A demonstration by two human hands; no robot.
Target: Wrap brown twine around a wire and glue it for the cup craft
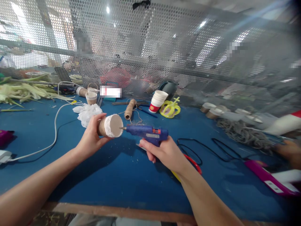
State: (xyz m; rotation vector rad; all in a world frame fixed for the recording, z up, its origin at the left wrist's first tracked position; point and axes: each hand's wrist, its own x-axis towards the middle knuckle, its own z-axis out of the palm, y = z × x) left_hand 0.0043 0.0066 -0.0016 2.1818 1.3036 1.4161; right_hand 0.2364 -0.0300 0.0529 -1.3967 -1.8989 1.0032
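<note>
My left hand (91,135) grips a twine-wrapped paper cup (115,126) lying on its side in the air, its flat end turned to the right. White lacy trim rings the cup near that end. My right hand (162,150) is wrapped round the handle of a blue hot glue gun (145,131). The gun's metal nozzle points left, right at the cup's flat end; whether it touches cannot be told. Beneath my right hand, scissors (194,164) with red and yellow handles lie partly hidden. Behind my left hand sits a crumpled white plastic bag (86,111).
At the back stand a twine spool (129,110), stacked paper cups (158,102) and a yellow crown-shaped piece (169,110). Grey cord (244,133) and a purple power strip (270,177) lie right, near another person's hand (289,152). A white cable (55,125) crosses the left side.
</note>
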